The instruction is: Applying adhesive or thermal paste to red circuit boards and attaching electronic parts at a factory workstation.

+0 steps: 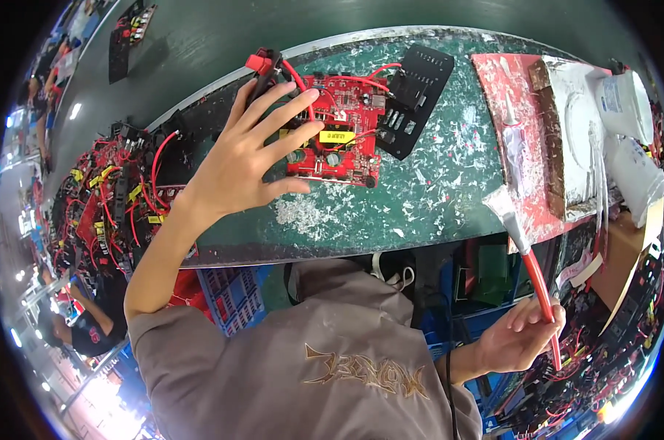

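Note:
My left hand (240, 158) reaches over the left side of a red circuit board (365, 110), its fingers spread and the fingertips at the board's edge and parts. The board carries a yellow-wrapped transformer (337, 136), capacitors and red wires. Thin leads join it to a black slotted panel (420, 99) on its right. A thick red and black cable with a red connector (259, 61) rises behind my fingers. Away to the right, my right hand (522, 334) grips the red handle of a flat-tipped tool (535, 275). White material coats the tool's tip, which is apart from the board.
White flakes dot the green bench top (449, 176). A red sheet (497, 88) bears a white-caked tray (577, 139), with white tubs (625, 106) beside it. Wired boards pile up at left (105, 198) and lower right. Other people are at the far left.

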`<state>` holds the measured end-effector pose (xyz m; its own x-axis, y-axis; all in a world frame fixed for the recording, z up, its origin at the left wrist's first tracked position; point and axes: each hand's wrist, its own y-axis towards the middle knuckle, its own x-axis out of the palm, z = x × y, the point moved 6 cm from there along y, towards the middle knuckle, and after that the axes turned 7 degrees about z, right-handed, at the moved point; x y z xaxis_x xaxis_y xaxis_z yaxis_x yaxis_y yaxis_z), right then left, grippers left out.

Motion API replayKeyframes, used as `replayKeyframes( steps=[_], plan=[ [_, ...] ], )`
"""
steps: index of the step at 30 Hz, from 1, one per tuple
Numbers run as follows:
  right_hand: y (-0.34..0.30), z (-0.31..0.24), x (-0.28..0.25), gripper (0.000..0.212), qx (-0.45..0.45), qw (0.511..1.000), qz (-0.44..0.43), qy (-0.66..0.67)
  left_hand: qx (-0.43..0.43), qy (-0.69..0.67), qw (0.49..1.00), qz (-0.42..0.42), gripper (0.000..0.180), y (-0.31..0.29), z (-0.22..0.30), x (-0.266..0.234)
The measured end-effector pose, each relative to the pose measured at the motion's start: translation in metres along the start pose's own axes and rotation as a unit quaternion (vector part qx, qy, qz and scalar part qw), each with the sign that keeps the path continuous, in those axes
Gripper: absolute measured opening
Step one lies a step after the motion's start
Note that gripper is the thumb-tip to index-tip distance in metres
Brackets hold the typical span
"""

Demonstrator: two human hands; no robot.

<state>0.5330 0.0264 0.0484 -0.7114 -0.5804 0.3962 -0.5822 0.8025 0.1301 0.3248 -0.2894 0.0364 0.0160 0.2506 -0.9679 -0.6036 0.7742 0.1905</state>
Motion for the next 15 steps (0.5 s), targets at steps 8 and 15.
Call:
replayKeyframes(
  steps=[8, 15],
  plan=[
    [-0.0035, 0.0063, -0.0036, 0.033, 0.015, 1.0, 0.005, -0.023, -0.013, -0.04, 0.998, 0.05, 0.055, -0.0068, -0.0022, 0.0074],
    [-0.0027, 0.0015, 0.0046, 0.034, 0.004, 1.0, -0.015, -0.018, -0.055, -0.056, 0.993, 0.09, 0.033, -0.0042, 0.0047, 0.0043]
  ],
)
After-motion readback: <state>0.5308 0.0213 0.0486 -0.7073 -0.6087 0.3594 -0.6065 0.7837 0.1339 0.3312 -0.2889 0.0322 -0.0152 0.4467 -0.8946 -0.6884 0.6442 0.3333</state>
